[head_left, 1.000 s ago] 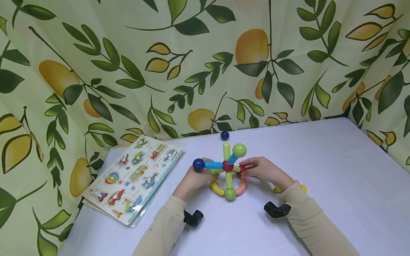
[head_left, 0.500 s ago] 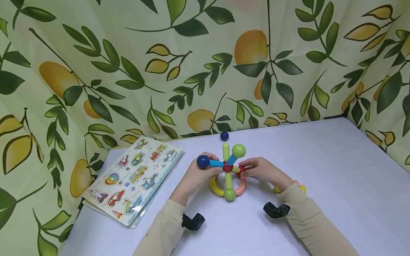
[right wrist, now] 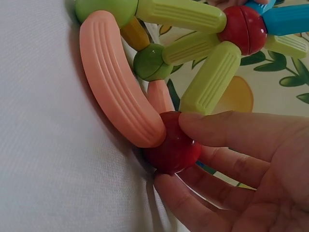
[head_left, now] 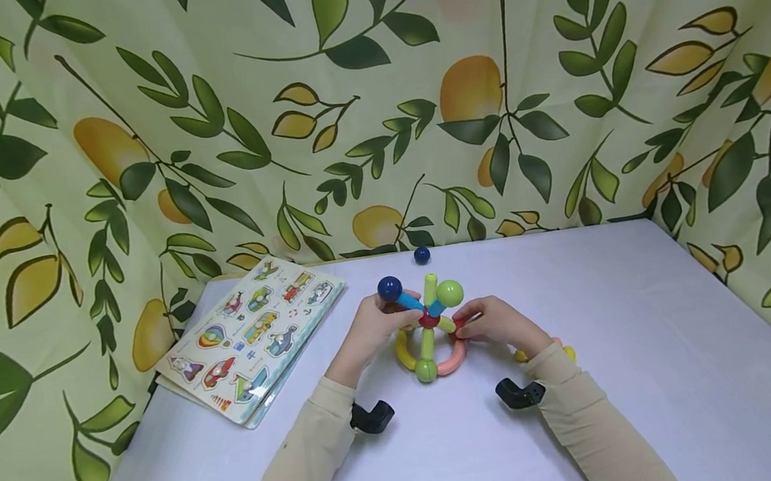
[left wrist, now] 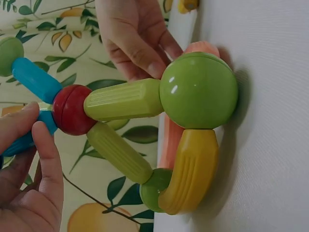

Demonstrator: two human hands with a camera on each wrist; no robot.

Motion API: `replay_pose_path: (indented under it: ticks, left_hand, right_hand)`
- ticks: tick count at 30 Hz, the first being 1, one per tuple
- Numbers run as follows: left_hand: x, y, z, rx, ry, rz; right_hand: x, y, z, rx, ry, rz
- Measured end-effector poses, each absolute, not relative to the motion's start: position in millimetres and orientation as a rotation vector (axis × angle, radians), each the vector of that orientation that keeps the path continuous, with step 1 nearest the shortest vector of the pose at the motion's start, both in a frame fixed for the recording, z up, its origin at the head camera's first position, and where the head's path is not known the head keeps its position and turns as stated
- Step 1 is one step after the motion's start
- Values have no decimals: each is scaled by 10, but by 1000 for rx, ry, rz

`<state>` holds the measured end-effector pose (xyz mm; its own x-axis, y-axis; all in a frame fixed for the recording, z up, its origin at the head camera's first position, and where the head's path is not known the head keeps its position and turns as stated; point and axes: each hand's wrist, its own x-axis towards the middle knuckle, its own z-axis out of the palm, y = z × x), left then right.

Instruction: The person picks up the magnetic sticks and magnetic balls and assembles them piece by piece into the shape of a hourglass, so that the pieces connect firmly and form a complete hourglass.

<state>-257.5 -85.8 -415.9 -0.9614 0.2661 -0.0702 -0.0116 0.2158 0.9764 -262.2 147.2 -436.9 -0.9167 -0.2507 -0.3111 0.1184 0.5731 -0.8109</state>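
Note:
A magnetic stick-and-ball frame stands in the middle of the table. My left hand [head_left: 369,331] pinches a blue stick [left wrist: 46,121] beside the red centre ball [left wrist: 72,109]; a navy ball [head_left: 390,288] caps that stick's outer end. My right hand [head_left: 498,321] grips the lower red ball [right wrist: 174,145], with the thumb against its top where a light green stick [right wrist: 211,79] meets it. The ring-shaped base has a pink curved stick [right wrist: 118,77], a yellow curved stick [left wrist: 193,169] and a green ball [left wrist: 199,90]. Another green ball [head_left: 449,293] tops a second blue stick.
Picture boards [head_left: 249,339] with vehicle drawings lie stacked at the left. A loose navy ball [head_left: 422,255] rests near the back edge. A yellow piece [head_left: 569,353] shows beside the right sleeve. A leaf-print curtain [head_left: 374,118] hangs behind the table.
My left hand has risen from behind the frame's left side onto the blue stick. The stick and its navy ball have swung upward and right, and the frame has turned slightly. My right hand stays put.

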Motion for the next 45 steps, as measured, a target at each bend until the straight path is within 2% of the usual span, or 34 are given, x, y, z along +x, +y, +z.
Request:
replay_pose_path:
  ticks: [12,25,45]
  left_hand:
    - [-2547,-855,-4160,269,2273,1832]
    - [-2550,-819,-4172,320,2303,1789]
    - [-2518,-813,-4155,285,2302,1809]
  right_hand:
    - [-2656,1490,-4278,-163,2489,-1205]
    - [-2460,1411,-3992,-174,2494,-1201]
    - [-1983,1672,-4222,-918,2606,-604]
